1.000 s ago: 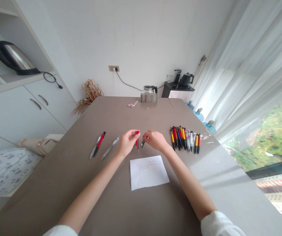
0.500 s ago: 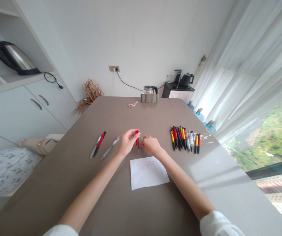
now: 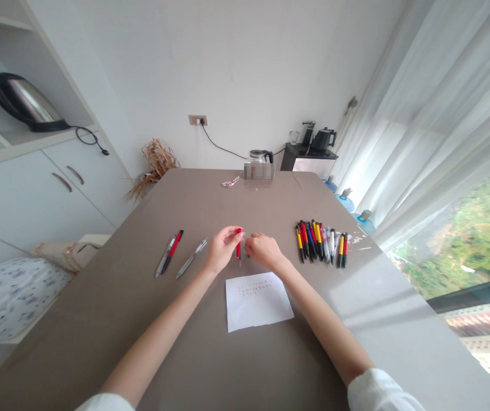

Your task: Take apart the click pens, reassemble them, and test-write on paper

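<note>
Above the middle of the table, my left hand (image 3: 221,250) is closed on a red pen part (image 3: 238,250), held upright with a thin tip pointing down. My right hand (image 3: 264,250) is just to its right, fingers curled together; what they pinch is too small to make out. Below both hands lies a sheet of white paper (image 3: 257,308) with faint reddish handwriting. Left of my left hand are a clear pen (image 3: 191,258), a red and black pen (image 3: 173,252) and a grey-silver pen (image 3: 165,257).
At the right, a row of several pens (image 3: 317,242) in yellow, red, blue, white and black lies on the brown table (image 3: 176,354). A glass pot (image 3: 256,155) stands at the far edge behind a blurred-out block (image 3: 259,171). Near it is a patterned strip (image 3: 230,182).
Almost nothing differs. My right hand has shifted very slightly at the fingers, and the red pen part stays upright in my left hand.
</note>
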Tool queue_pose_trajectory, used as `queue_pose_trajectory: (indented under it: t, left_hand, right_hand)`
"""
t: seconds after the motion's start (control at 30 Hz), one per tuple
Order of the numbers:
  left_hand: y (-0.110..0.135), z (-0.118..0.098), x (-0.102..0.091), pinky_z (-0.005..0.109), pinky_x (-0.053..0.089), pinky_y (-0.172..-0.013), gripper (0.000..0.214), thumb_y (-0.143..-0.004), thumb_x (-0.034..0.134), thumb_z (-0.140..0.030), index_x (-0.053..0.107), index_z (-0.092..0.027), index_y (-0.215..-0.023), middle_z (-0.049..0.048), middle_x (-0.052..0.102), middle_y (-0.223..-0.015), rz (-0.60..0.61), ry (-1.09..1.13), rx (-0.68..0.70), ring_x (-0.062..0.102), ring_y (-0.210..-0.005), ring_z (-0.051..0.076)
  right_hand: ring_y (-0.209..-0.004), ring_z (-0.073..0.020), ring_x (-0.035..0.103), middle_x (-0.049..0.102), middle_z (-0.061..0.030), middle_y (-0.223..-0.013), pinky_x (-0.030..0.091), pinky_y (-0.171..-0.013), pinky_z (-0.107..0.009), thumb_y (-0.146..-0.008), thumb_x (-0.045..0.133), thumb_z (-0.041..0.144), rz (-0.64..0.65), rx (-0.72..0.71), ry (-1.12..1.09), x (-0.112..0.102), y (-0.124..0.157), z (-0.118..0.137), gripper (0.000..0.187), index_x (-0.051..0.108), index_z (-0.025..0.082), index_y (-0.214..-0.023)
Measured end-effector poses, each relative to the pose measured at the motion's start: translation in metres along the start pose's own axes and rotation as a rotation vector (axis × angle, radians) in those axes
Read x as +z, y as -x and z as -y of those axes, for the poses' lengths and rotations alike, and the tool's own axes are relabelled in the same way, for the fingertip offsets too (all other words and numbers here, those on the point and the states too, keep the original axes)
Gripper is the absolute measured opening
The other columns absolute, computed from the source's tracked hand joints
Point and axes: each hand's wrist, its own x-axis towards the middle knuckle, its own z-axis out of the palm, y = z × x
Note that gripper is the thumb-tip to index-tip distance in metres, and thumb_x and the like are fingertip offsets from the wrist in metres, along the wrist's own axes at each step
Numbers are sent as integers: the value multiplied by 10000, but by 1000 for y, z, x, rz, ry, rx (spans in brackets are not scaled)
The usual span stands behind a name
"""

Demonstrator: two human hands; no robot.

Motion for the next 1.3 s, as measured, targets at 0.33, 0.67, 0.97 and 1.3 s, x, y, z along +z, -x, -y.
queue_pose_trajectory:
  t: [0.33, 0.67, 0.97, 1.3]
  left_hand:
    - [4, -6, 4, 312, 467, -741, 281, -733, 520, -353, 542, -170, -945, 73, 622, -905, 108, -60, 10, 596, -806, 161]
    - [5, -5, 6, 332, 447, -772, 279, -700, 550, -359, 598, -162, -892, 73, 649, -866, 117, -85, -11, 598, -798, 174]
    - [4, -9, 5, 325, 445, -773, 275, -718, 530, -358, 601, -155, -890, 75, 647, -863, 123, -90, 11, 595, -800, 173]
    - [3, -7, 3, 323, 454, -757, 260, -713, 537, -352, 593, -162, -881, 66, 643, -849, 117, -70, 21, 597, -788, 168]
  right_hand:
    - [-698, -109, 500, 574, -17, -769, 322, -608, -203, -853, 328, 336, -327, 37, -316, -37, 8, -14, 281, 563, 186, -818]
    - [-713, -104, 496, 575, -30, -832, 319, -631, -201, -845, 362, 301, -260, -26, -339, -44, 11, -9, 257, 593, 188, -858]
    - [-709, -96, 495, 569, -25, -850, 321, -636, -198, -848, 369, 304, -238, -76, -344, -43, 12, -8, 261, 605, 211, -908]
    - [-722, -97, 514, 573, -14, -841, 326, -640, -193, -857, 346, 343, -218, -72, -291, -45, 16, -7, 298, 615, 264, -959]
